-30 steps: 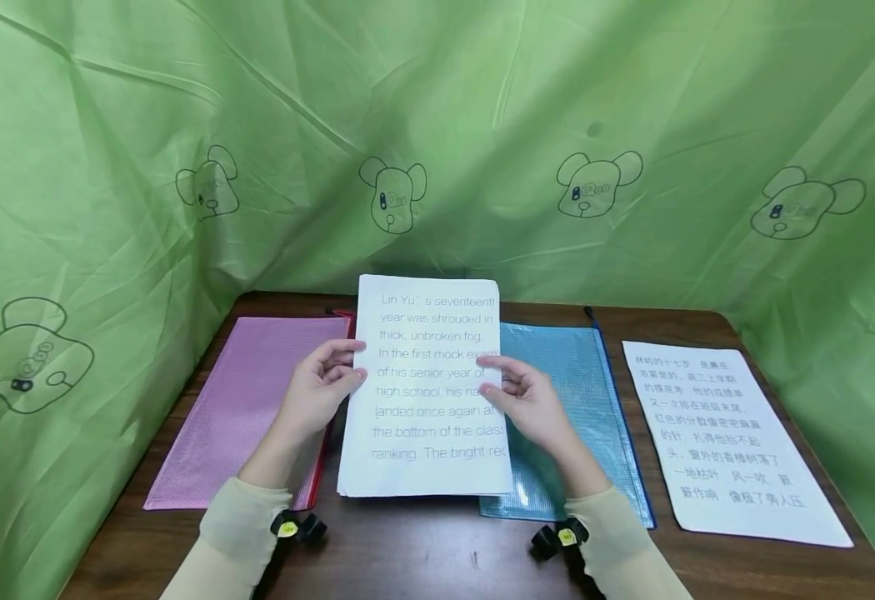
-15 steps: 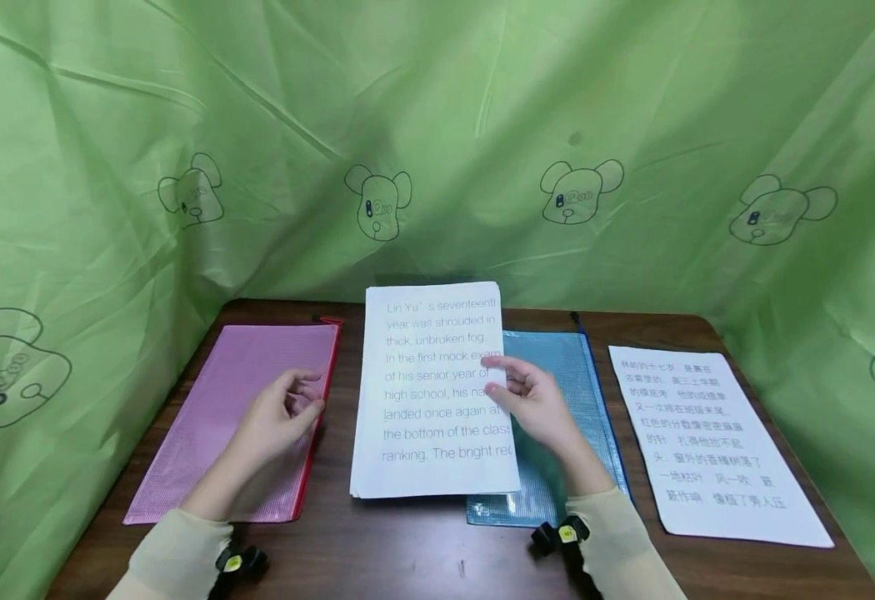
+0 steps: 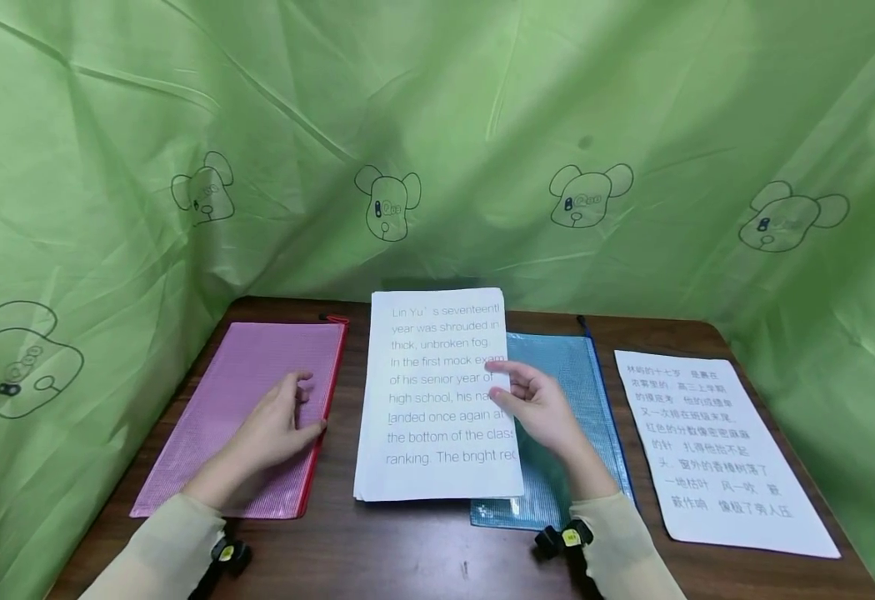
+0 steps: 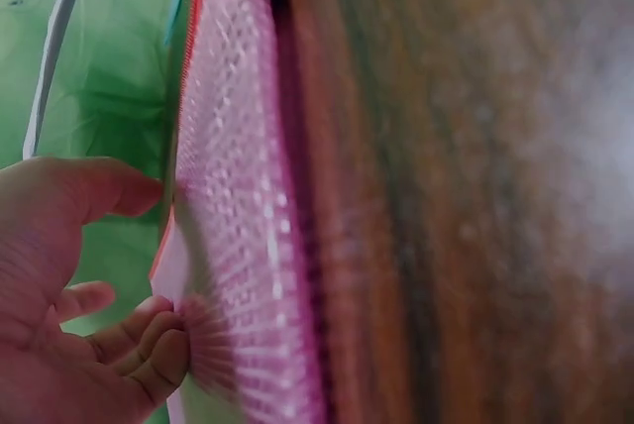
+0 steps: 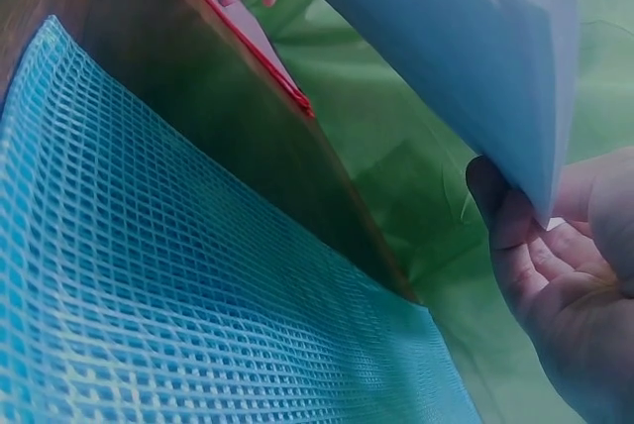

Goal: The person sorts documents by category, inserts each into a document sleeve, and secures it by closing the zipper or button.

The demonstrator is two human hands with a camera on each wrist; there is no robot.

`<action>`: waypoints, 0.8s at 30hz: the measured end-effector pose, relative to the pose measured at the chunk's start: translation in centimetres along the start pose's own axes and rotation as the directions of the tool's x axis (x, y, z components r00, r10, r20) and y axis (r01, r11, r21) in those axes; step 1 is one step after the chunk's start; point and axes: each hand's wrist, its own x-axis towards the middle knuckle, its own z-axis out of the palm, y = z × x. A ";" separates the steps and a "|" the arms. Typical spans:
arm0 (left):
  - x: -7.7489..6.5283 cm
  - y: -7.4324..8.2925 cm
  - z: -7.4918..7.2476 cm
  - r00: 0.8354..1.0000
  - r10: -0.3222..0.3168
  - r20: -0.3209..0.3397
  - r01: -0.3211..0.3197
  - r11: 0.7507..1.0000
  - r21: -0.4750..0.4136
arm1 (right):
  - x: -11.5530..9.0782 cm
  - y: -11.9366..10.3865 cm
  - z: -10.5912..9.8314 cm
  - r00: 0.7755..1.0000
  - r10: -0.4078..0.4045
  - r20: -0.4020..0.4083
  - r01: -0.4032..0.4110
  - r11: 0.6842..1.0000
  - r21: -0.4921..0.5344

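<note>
Our right hand (image 3: pixel 538 406) pinches the paper stack (image 3: pixel 441 396) at its right edge, thumb and fingers closed on it. Left hand (image 3: pixel 276 421) grips nothing we can make out: fingers loosely extended over the pink pouch (image 3: pixel 257 358), thumb spread apart from them and near the red zipper edge (image 3: pixel 335 371). Left wrist view puts our fingertips at the pouch's edge; we can't tell how hard they press, if at all.

Stack location: middle of our workspace, lifted clear of the desk (image 3: pixel 415 554), as the right wrist view shows. Head view has its lower right corner in front of the blue pouch (image 3: pixel 583 392). Page faces us, English print, first line starts "Lin Yu's seventeenth"; the print runs right up to the right edge.

Pink pouch lies flat on our left, blue pouch flat right of centre, both mesh-textured. To the right of the blue one we have a separate white sheet (image 3: pixel 715 454) with Chinese text, flat on the desk, slightly angled. Desk is dark wood grain. Behind it we see a green curtain (image 3: pixel 452 92) with outlined cartoon animal heads. Both our wrists wear black devices (image 3: pixel 229 554) with yellow labels, next to pale sleeves (image 3: pixel 160 550).
</note>
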 end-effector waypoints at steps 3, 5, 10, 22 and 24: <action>0.1 0.0 0.2 1.000 -0.025 0.007 0.025 1.000 0.001 | -0.1 0.1 0.0 1.000 0.013 -0.011 -0.014 1.000 -0.014; 0.1 -0.1 0.2 0.999 -0.044 0.017 0.044 0.999 0.002 | -0.1 0.1 0.0 1.000 0.020 -0.008 -0.021 1.000 -0.010; 0.2 -0.3 0.2 0.996 -0.083 0.034 0.083 0.997 0.007 | -0.1 0.0 -0.1 1.000 0.027 0.010 -0.027 1.000 0.014; 0.3 -0.8 -0.1 0.996 -0.080 0.042 0.079 0.996 0.036 | 0.0 0.3 -0.2 1.000 0.019 0.009 -0.019 1.000 -0.009; 0.3 -0.7 -0.2 0.997 -0.067 0.031 0.066 0.997 0.032 | 0.0 0.3 -0.1 1.000 0.021 0.007 -0.021 1.000 -0.018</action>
